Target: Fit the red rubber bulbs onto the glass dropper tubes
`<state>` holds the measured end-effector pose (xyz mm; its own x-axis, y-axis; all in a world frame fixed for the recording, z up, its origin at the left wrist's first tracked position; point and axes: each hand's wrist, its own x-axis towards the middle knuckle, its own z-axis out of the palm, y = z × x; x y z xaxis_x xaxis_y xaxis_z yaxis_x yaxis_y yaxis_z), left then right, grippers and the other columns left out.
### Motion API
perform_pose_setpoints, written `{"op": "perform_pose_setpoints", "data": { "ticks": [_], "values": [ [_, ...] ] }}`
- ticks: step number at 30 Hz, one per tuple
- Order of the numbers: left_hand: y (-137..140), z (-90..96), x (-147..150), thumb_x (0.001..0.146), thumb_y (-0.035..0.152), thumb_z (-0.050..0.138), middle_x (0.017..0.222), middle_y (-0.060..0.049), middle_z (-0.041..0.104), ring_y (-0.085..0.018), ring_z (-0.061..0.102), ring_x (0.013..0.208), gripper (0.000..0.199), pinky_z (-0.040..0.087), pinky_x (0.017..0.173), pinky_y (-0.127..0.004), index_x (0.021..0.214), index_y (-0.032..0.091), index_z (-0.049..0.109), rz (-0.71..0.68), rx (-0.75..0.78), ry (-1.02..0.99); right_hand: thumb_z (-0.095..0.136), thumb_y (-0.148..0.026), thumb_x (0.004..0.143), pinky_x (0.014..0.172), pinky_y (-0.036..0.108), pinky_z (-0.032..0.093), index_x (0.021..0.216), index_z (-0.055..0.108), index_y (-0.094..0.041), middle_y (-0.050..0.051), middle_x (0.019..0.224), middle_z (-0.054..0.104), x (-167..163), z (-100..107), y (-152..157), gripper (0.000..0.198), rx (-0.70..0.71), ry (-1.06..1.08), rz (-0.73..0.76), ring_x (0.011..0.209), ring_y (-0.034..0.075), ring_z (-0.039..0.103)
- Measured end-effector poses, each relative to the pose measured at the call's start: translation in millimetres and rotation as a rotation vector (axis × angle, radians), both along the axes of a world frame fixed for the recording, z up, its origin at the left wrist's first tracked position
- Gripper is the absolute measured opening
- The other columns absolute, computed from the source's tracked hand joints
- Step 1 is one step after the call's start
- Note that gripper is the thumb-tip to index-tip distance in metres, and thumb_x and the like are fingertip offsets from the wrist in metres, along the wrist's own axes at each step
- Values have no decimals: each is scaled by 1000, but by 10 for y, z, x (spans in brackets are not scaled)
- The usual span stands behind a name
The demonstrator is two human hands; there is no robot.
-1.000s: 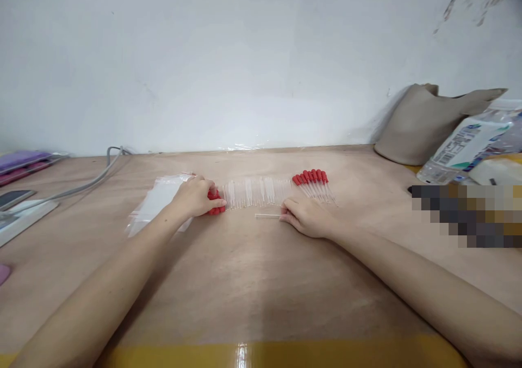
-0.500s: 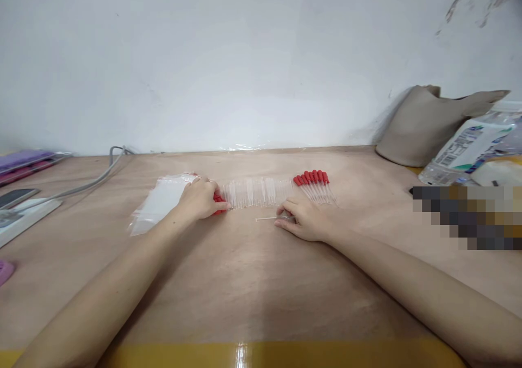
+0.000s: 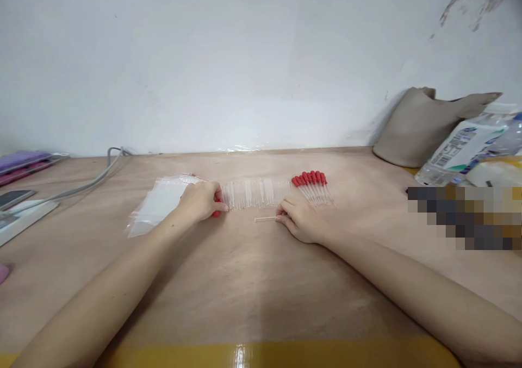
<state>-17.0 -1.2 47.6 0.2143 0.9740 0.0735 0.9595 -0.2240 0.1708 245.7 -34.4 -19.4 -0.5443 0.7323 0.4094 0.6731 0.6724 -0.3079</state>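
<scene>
The finger and thumb of our right hand (image 3: 299, 218) pinch a thin clear tube (image 3: 265, 219), and its free end points toward our left hand (image 3: 199, 200). The tube is low over the table (image 3: 228, 281), on our side of the long row.

Our left fingers and thumb bend around some small red caps (image 3: 217, 213). The hand hides most of them, so we cannot tell if it grips one or just touches them.

Between our two hands, a bit farther from us, a row of clear tubes (image 3: 259, 193) lies side by side. At its right end, just past our right hand, is a bunch of tubes with red tops (image 3: 310, 178), spread like a fan, red ends away from us.

Flat see-through bags (image 3: 159, 197) lie in a pile beside and partly behind our left hand. Far to the left we see a gray cord (image 3: 95, 182) and a purple packet (image 3: 22, 161). Far to the right, a bottle (image 3: 460, 148) leans by a tan holder (image 3: 420, 126). Behind everything is a white wall (image 3: 244, 58).
</scene>
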Motion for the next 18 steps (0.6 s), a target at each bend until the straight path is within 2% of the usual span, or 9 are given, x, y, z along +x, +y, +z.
{"op": "perform_pose_setpoints", "data": {
  "ticks": [6,10,13,18],
  "values": [
    [-26,-28,69,70,31,61,50,3,58,-16,56,54,16,37,51,-26,67,20,50,-92,136,-196,44,-19,84,70,29,39,80,48,-17,5,82,54,-8,-51,27,6,33,92,-11,78,16,49],
    [-124,-167,269,72,23,57,66,1,59,-14,56,63,9,41,58,-25,70,18,49,-248,301,-285,39,-19,85,65,29,41,81,45,-19,5,77,54,6,-99,64,7,40,260,-48,73,17,50],
    [-219,-316,399,71,14,54,71,0,58,-14,55,66,5,43,61,-25,73,17,50,-351,310,-328,38,-20,86,65,30,42,84,46,-19,6,78,55,40,-127,94,8,50,343,-86,74,18,52],
    [-269,-584,474,72,16,58,71,2,58,-12,56,64,23,46,64,-25,95,16,53,-407,279,-460,36,-19,88,72,32,43,99,52,-18,7,89,60,67,-139,105,20,126,314,-21,83,18,55]
  ]
}}
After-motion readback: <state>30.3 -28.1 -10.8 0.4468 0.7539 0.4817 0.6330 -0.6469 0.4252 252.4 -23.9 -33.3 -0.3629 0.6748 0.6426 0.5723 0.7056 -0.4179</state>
